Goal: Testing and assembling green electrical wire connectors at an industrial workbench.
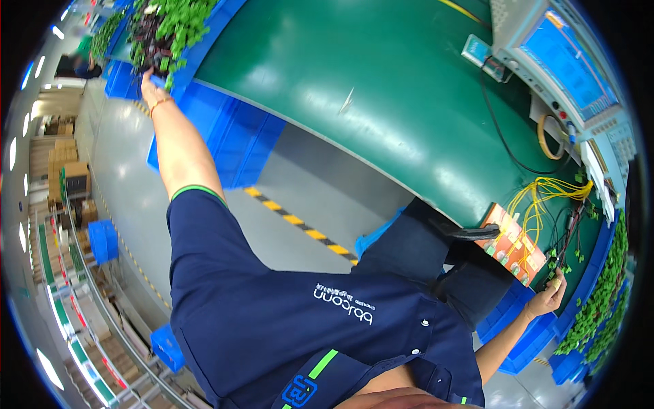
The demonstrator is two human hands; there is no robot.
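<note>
Okay, so our green-plug cables (567, 268) sit just right of the orange board (507, 235), our right hand (548, 296) up against them, grip unclear. Hands are wide apart: our left hand (154, 91)'s way left of the board at a blue bin (225, 12) of green-plugged leads (184, 27), can't tell if it's pinching any. Green surface (354, 143) beyond the board.

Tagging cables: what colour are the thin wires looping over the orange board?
Yellow; the thin wires show best in the head view, the only one.
</note>
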